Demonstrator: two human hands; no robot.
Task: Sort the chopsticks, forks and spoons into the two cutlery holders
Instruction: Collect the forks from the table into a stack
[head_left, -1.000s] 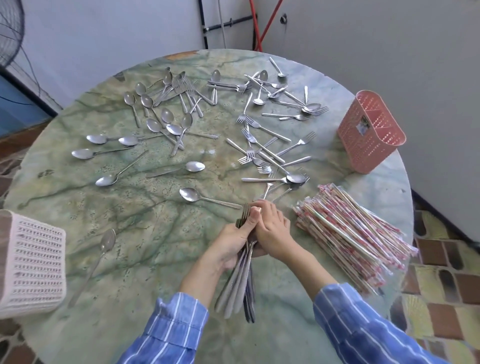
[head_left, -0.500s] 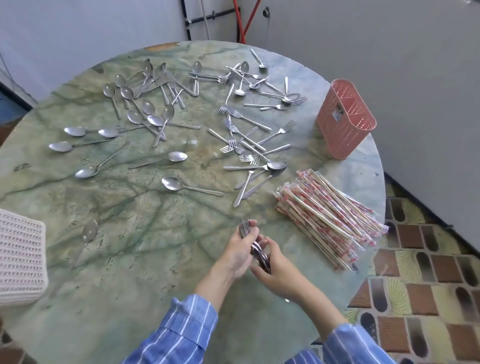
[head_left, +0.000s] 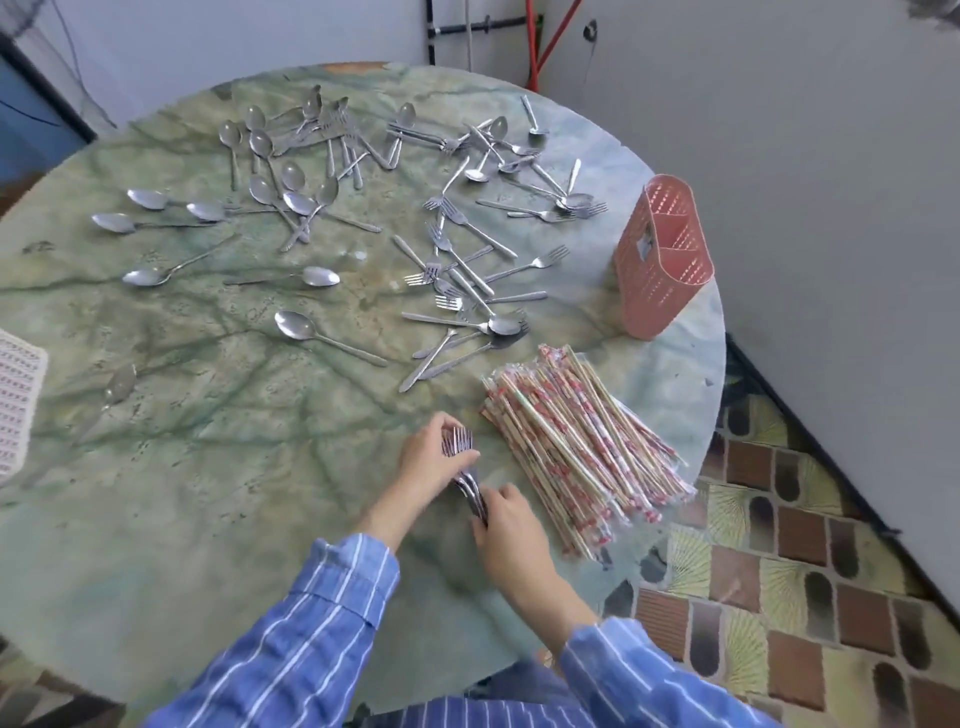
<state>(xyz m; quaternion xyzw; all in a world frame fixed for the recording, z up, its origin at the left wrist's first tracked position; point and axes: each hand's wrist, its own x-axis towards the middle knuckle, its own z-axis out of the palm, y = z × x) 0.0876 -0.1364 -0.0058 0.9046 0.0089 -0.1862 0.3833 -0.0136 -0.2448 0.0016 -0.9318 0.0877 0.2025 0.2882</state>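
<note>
A bundle of forks (head_left: 459, 446) sits between both hands near the table's front. My left hand (head_left: 428, 462) grips the bundle just below the tines. My right hand (head_left: 511, 525) holds the handle ends. Wrapped chopsticks (head_left: 576, 441) lie in a heap just right of my hands. Loose forks (head_left: 467, 260) are scattered in the middle right and spoons (head_left: 270, 208) at the far left. The pink cutlery holder (head_left: 660, 260) stands upright at the right edge. The white cutlery holder (head_left: 15, 405) shows only partly at the left edge.
The round green marble table (head_left: 208, 493) has bare surface in front left of my hands. A single spoon (head_left: 306, 330) lies mid-table. Tiled floor (head_left: 779, 545) shows beyond the right rim, with walls close behind and to the right.
My hands have drawn the fork bundle back toward me from the scattered forks. My right hand slid down to the handle ends. The view swung right.
</note>
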